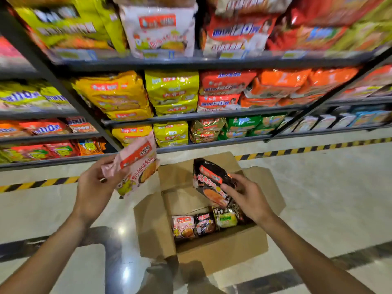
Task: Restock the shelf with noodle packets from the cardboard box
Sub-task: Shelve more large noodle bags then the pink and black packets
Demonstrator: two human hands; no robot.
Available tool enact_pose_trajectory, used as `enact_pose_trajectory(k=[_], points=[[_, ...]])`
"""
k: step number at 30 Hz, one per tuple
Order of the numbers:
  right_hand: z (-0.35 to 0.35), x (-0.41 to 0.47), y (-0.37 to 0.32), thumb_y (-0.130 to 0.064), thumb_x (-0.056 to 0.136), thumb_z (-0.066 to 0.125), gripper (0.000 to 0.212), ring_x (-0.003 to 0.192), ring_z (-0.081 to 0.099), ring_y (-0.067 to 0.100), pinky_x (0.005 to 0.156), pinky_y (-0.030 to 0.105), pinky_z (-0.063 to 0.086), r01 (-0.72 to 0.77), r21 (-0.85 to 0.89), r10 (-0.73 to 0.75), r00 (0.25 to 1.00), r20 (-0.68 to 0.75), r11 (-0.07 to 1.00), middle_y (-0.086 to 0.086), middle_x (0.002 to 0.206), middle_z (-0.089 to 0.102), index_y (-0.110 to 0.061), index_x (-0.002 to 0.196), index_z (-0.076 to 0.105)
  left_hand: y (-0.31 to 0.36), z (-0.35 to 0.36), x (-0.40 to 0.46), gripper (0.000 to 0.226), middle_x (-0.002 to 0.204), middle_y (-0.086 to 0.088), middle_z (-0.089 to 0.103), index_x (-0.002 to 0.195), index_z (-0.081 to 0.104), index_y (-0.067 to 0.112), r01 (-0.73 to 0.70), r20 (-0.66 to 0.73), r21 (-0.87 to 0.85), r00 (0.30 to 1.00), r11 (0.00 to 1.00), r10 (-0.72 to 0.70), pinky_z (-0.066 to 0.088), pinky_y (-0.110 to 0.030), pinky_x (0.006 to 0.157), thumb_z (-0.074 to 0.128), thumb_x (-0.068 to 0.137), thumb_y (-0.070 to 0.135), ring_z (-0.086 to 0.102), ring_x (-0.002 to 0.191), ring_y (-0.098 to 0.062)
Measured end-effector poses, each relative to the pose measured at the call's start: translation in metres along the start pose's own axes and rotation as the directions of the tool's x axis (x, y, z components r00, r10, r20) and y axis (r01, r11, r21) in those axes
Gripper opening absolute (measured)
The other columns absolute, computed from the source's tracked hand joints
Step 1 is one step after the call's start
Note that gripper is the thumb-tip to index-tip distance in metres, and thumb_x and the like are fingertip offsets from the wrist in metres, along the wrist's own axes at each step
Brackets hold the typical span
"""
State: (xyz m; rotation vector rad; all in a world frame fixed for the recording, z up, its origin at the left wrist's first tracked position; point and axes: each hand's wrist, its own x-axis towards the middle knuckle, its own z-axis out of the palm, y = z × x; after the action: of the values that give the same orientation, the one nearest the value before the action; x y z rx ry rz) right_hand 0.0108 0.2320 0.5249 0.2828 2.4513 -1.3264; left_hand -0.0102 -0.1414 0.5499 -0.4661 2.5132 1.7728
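A pink noodle packet (135, 166) is held in the closed grip of the left hand (95, 183), raised before the shelf (212, 116). A black noodle packet (209, 181) is pinched by the right hand (246, 198) above the open cardboard box (220, 249), in which further packets (203, 224) are stored.

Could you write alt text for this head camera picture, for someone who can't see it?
A person's left hand holds a pink noodle packet and the right hand a black noodle packet above an open cardboard box with more packets inside. Behind stand dark shelves full of noodle packs.
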Motion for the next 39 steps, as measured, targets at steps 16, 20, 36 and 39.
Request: enact_pose_trajectory(k=[16, 20, 36, 39], points=[[-0.032, -0.166, -0.148, -0.024, 0.084, 0.075, 0.026, 0.102, 0.071, 0.012, 0.086, 0.036, 0.059, 0.146, 0.426, -0.017, 0.956, -0.292, 0.893, -0.004, 0.104, 0.076, -0.021, 0.11, 0.072, 0.096, -0.099, -0.118, 0.032, 0.102, -0.001, 0.071, 0.115, 0.067, 0.014, -0.056, -0.019, -0.168, 0.998, 0.984, 0.054, 0.05, -0.007, 0.063, 0.073, 0.085, 0.005, 0.068, 0.077, 0.006], [-0.039, -0.192, -0.161, -0.03, 0.082, 0.074, 0.027, 0.1, 0.071, 0.011, 0.082, 0.035, 0.06, 0.227, 0.464, -0.074, 0.943, -0.325, 0.856, -0.007, 0.103, 0.076, -0.025, 0.108, 0.072, 0.112, -0.104, -0.137, 0.037, 0.108, -0.005, 0.073, 0.119, 0.068, 0.014, -0.099, -0.036, -0.194, 0.995, 0.976, 0.094, 0.054, -0.011, 0.067, 0.076, 0.083, 0.011, 0.07, 0.089, -0.01], [-0.023, -0.245, -0.244, -0.016, 0.089, 0.07, 0.02, 0.085, 0.068, -0.009, 0.069, 0.01, 0.054, 0.438, 0.467, -0.37, 0.899, -0.235, 0.768, -0.017, 0.097, 0.073, -0.026, 0.107, 0.069, 0.178, -0.209, -0.263, 0.029, 0.108, -0.003, 0.075, 0.12, 0.066, 0.018, -0.267, -0.264, -0.191, 0.941, 0.945, 0.212, 0.059, -0.041, 0.085, 0.07, 0.091, 0.018, 0.072, 0.1, -0.021], [-0.007, -0.25, -0.277, -0.027, 0.086, 0.072, 0.021, 0.091, 0.07, -0.002, 0.074, 0.017, 0.057, 0.465, 0.438, -0.413, 0.885, -0.215, 0.769, -0.016, 0.095, 0.076, -0.029, 0.107, 0.071, 0.179, -0.246, -0.27, 0.029, 0.108, -0.004, 0.075, 0.121, 0.065, 0.015, -0.282, -0.316, -0.202, 0.925, 0.938, 0.21, 0.058, -0.045, 0.087, 0.067, 0.093, 0.019, 0.072, 0.099, -0.022]])
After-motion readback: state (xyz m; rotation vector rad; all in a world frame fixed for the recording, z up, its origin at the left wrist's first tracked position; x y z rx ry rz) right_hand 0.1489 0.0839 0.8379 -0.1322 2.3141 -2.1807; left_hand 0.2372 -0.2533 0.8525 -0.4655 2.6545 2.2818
